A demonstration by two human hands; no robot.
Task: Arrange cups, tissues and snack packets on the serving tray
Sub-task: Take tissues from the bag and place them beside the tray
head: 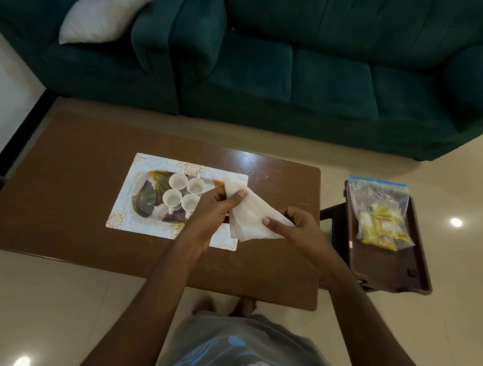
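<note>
Both hands pinch one white tissue point(249, 215) above the brown table point(88, 199). The left hand point(215, 209) has its thumb and fingers closed on the tissue's upper left edge, and the right hand point(292, 224) is closed on its lower right corner — the sheet hangs stretched between them, sagging toward 6 o'clock from the grip.

At 9 o'clock from the left hand, just beside it, four white cups point(183, 194) stand upright in a two-by-two cluster on the patterned tray point(147, 195). The tray rests on a pale placemat point(133, 220); the tissue overlaps the tray's right end in this view.

At 3 o'clock from the right hand, well apart, a clear zip bag of snack packets point(383, 220) lies on a dark side tray point(383, 269) off the table's edge.

Beyond the table, at 12 o'clock — a green sofa point(301, 66) with a white cushion point(103, 16).
</note>
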